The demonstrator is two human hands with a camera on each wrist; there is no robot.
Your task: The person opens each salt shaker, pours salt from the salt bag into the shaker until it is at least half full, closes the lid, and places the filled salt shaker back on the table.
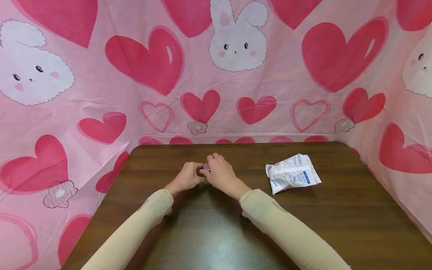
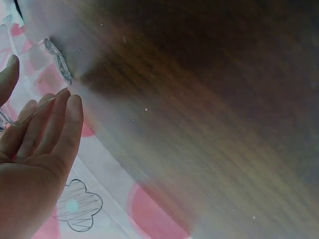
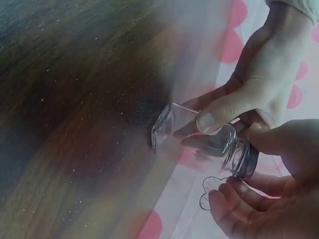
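Note:
A small clear glass jar [image 3: 194,144] with a ribbed neck lies tilted between both hands, its thick base close over the table. My left hand [image 1: 189,176] grips the jar's body, its thumb along the glass in the right wrist view. At the top end, the thumb and fingers of my right hand [image 1: 221,174] pinch the jar's lid [image 3: 247,162], which looks dark in that view. From the head camera, the fingers hide most of the jar, and only a greyish-purple bit of the lid shows. The left wrist view has the jar's base [image 2: 60,62] beyond the left fingers.
To the right of the hands, a crumpled white packet [image 1: 293,174] with blue and black print lies on the dark brown wooden table [image 1: 202,232]. Pink cloth [image 1: 233,82] with hearts and rabbits hangs behind the table and along both sides.

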